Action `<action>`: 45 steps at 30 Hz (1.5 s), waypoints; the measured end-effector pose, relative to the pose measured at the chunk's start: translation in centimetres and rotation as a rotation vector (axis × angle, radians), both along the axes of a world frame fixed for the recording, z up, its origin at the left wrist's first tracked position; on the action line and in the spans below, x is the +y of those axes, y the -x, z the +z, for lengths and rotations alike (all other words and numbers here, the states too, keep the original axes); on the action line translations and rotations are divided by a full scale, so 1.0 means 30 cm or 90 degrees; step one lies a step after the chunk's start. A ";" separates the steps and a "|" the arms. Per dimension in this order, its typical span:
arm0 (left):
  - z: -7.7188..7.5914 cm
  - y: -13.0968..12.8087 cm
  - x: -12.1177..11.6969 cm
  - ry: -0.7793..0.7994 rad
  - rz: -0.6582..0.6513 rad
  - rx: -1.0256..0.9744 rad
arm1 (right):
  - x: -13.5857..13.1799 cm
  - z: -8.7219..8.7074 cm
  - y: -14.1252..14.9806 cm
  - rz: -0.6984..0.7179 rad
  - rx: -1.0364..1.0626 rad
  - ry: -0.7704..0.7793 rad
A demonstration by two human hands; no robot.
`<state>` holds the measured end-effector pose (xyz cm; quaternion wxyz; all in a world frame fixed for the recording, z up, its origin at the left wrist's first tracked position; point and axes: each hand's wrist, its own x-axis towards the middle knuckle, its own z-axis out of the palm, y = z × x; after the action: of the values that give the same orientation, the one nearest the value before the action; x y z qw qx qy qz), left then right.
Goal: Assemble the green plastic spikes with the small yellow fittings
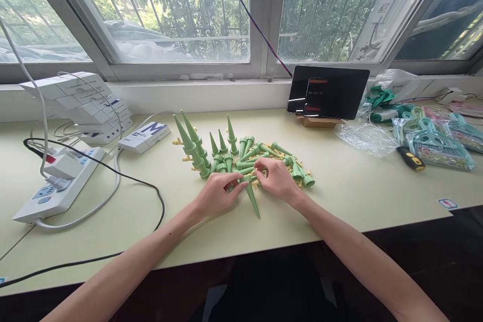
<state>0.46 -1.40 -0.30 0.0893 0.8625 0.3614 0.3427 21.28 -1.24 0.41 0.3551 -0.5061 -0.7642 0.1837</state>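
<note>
My left hand [221, 192] is closed, its thumb and forefinger gripping the ribbed collar end of a green plastic spike [252, 201] whose tip points down toward me. Close beside it, my right hand [277, 178] is closed in a pinch near the same collar; what sits between those fingertips is too small to make out. Behind both hands lies a pile of loose green spikes [247, 146] mixed with small yellow pieces. On the left, stacked green spikes [192, 147] stand upright with yellow side pieces, and shorter upright spikes [223, 142] stand next to them.
A white power strip [62, 186] with cables and stacked white boxes [96, 105] occupy the left. A black tablet [339, 91] leans at the back on a cardboard stand. Bagged teal items [437, 143] and a yellow-black handle [410, 158] lie right.
</note>
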 end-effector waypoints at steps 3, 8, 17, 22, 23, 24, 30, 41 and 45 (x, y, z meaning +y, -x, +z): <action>0.003 0.002 0.002 -0.008 0.002 0.010 | -0.001 0.001 -0.002 -0.016 -0.018 -0.006; 0.005 0.006 0.006 -0.011 0.003 0.038 | 0.006 -0.003 -0.005 -0.038 -0.042 -0.021; 0.015 0.008 0.008 -0.001 0.017 0.088 | 0.008 -0.005 -0.007 -0.052 -0.060 -0.030; 0.014 0.009 0.012 -0.002 0.025 0.102 | 0.008 -0.005 -0.006 -0.051 -0.066 -0.034; 0.013 0.009 0.013 -0.001 0.025 0.104 | 0.009 -0.005 -0.006 -0.049 -0.066 -0.034; 0.012 0.010 0.013 0.001 0.026 0.106 | 0.010 -0.006 -0.006 -0.047 -0.066 -0.033; 0.012 0.014 0.016 0.011 0.021 0.128 | 0.007 -0.005 -0.004 -0.046 -0.070 -0.036; -0.001 0.021 0.030 -0.014 0.002 0.138 | -0.003 -0.005 0.007 -0.051 -0.084 -0.045; 0.006 0.018 0.026 -0.016 0.001 0.127 | -0.002 -0.006 0.006 -0.048 -0.075 -0.052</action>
<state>-0.07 -0.62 -0.13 0.0413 0.8932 0.3650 0.2594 21.10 -1.30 0.22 0.3369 -0.5297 -0.7708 0.1085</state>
